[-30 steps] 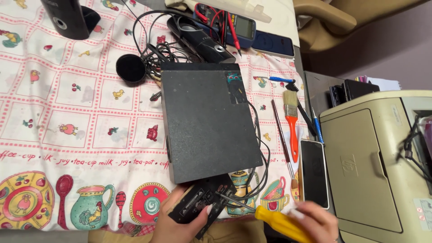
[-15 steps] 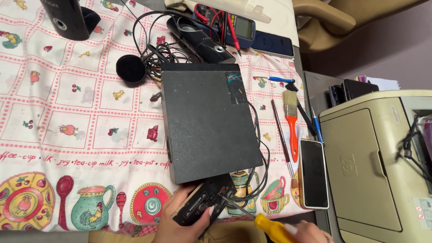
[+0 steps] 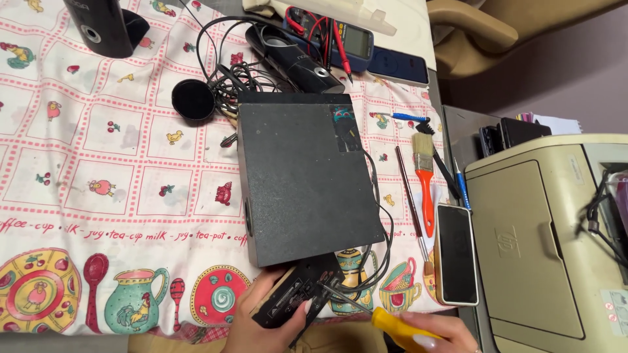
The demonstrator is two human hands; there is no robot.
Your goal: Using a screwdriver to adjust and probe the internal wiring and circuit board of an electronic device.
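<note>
- The left hand [image 3: 261, 320] pinches a small black control panel [image 3: 297, 297], thumb on top, steadying it at six o'clock from the black speaker box [image 3: 304, 176], which lies flat on the patterned tablecloth [image 3: 98, 170].
- The right hand [image 3: 435, 333] is wrapped around one yellow-handled screwdriver [image 3: 386, 321], its shaft angled so the tip meets the panel.
- Wires [image 3: 379, 261] tether the panel to the box, so it stays close.
- At three o'clock: one orange-handled brush [image 3: 425, 176], one phone [image 3: 456, 253], one beige printer [image 3: 549, 242].
- At twelve o'clock: one multimeter [image 3: 340, 36], two small speakers [image 3: 104, 26].
</note>
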